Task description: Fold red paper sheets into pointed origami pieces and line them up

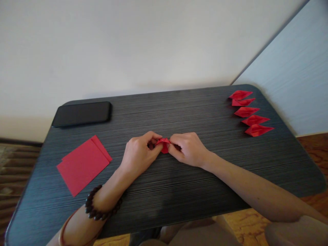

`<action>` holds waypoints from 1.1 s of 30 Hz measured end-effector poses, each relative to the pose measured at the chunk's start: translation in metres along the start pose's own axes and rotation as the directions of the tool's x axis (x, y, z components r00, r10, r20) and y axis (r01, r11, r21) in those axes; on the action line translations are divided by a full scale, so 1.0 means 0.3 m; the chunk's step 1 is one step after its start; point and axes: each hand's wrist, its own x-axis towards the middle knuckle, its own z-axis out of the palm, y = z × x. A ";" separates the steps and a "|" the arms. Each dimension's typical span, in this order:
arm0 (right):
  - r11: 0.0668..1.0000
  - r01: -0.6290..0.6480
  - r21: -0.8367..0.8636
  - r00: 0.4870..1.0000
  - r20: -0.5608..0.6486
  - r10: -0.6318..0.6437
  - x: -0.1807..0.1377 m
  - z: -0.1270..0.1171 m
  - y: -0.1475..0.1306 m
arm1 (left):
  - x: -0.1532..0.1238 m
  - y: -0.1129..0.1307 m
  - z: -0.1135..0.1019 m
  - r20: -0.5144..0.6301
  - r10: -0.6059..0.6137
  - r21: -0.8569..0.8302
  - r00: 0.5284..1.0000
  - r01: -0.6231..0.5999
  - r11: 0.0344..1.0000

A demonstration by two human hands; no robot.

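as left hand (139, 153) pinches paper (165, 146), right hand (189, 150) too

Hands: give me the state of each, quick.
Left hand: closed, pinching the small folded red paper.
Right hand: closed, pinching the same paper from the other side.

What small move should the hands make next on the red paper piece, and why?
Likely press the crease flat against the table: the left hand and right hand pinch the red paper piece, not yet like the five folded pieces.
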 end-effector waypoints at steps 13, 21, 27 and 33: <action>1.000 0.017 0.000 1.000 -0.017 -0.017 -0.002 0.002 0.000 | -0.001 -0.013 0.002 -0.021 0.111 -0.026 0.994 -0.112 0.993; 1.000 0.026 -0.005 0.999 -0.038 -0.026 0.000 0.006 -0.001 | -0.014 0.001 0.014 -0.112 0.103 -0.031 0.988 -0.107 0.994; 0.998 -0.001 0.069 0.998 -0.059 0.005 -0.003 0.003 0.000 | -0.006 0.005 0.010 -0.069 0.086 -0.198 0.994 -0.098 0.975; 0.996 0.013 0.086 0.997 -0.072 -0.007 -0.007 0.003 0.001 | 0.000 0.009 0.005 -0.001 0.021 -0.276 1.000 -0.021 0.961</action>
